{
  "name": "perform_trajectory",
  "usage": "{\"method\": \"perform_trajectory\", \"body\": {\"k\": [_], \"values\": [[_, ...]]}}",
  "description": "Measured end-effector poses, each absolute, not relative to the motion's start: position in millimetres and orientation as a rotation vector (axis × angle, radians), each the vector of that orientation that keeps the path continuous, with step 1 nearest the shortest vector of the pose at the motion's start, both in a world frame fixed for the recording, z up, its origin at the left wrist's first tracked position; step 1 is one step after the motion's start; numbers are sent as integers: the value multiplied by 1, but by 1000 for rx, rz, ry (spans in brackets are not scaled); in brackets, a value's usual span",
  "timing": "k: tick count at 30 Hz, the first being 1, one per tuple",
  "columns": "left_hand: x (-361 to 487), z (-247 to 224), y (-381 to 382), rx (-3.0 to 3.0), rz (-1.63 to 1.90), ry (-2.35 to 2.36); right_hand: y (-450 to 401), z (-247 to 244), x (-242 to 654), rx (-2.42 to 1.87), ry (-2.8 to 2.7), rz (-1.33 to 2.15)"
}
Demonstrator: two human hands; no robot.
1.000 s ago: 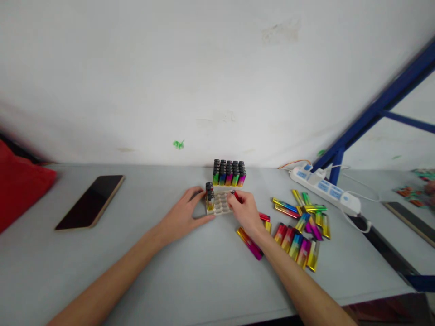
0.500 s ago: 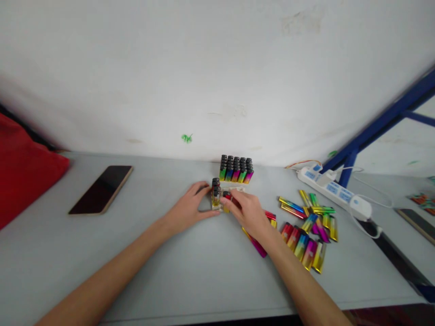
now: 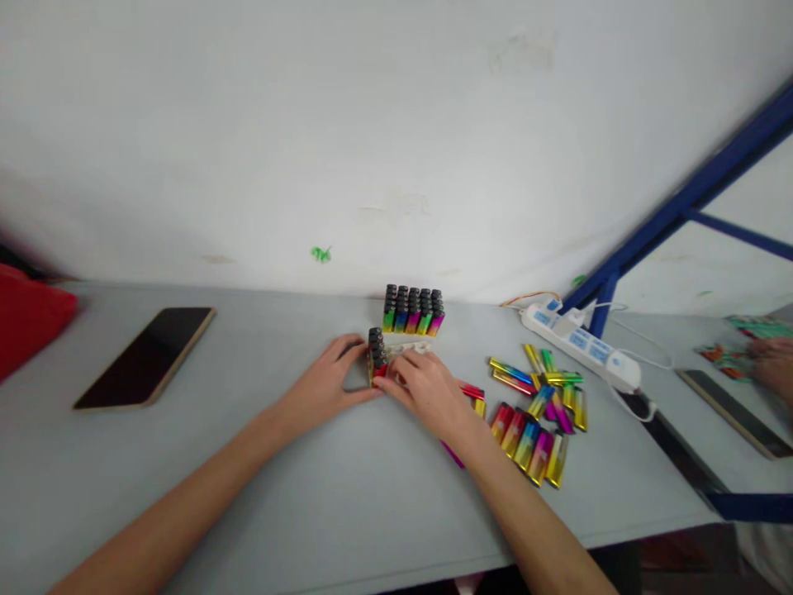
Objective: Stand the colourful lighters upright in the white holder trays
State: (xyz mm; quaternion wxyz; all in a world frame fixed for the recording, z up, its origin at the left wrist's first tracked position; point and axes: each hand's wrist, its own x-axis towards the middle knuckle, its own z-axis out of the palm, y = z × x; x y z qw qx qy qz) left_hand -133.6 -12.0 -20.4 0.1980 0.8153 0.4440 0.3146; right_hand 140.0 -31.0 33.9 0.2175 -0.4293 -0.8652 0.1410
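Note:
A short row of lighters [image 3: 376,344] with black tops stands upright at the left end of a pale slotted tray [image 3: 416,347]. My left hand [image 3: 328,378] curves around that end, its fingers behind the row and its thumb at the front corner, steadying the tray. My right hand [image 3: 430,397] is bent over the tray with its fingers closed at a red and gold lighter [image 3: 380,369] at the front of the row. Its fingers partly hide the lighter and the tray. Just behind stands a block of upright lighters [image 3: 413,311] in several rows.
Loose metallic-coloured lighters [image 3: 531,446] lie to the right. Beyond them are a white power strip [image 3: 579,343] with cables and a blue metal frame [image 3: 644,240]. A phone [image 3: 145,359] and red fabric [image 3: 30,318] are at left. Another person's hand [image 3: 774,364] shows at far right.
My right hand has brought the red and gold lighter left, against the standing row. My left hand keeps its place around the tray's end. The view has turned right, revealing another person's hand.

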Motion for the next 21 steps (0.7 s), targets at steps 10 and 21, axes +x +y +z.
{"method": "perform_trajectory", "body": {"k": [10,21], "values": [[-138,-27,-5,2281,902,1266,-31,62,243,-1416,-2163,479],[-148,-18,3,2264,836,1245,-45,57,264,-1490,-2061,690]]}}
